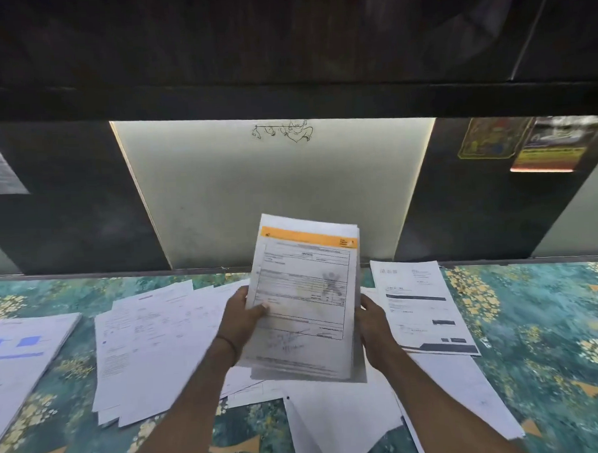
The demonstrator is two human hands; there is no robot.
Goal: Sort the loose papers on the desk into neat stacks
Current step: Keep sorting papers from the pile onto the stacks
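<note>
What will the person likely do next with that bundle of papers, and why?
Probably tap the held stack on the desk to square it: both the left hand and right hand grip its sides, and its sheet edges look staggered.

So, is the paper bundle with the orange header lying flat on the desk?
No, the left hand and right hand hold the bundle raised above the desk.

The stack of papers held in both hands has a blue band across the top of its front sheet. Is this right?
Not quite: in the head view the band on the stack of papers is orange, not blue. The rest is right: the left hand and the right hand both hold the stack.
</note>
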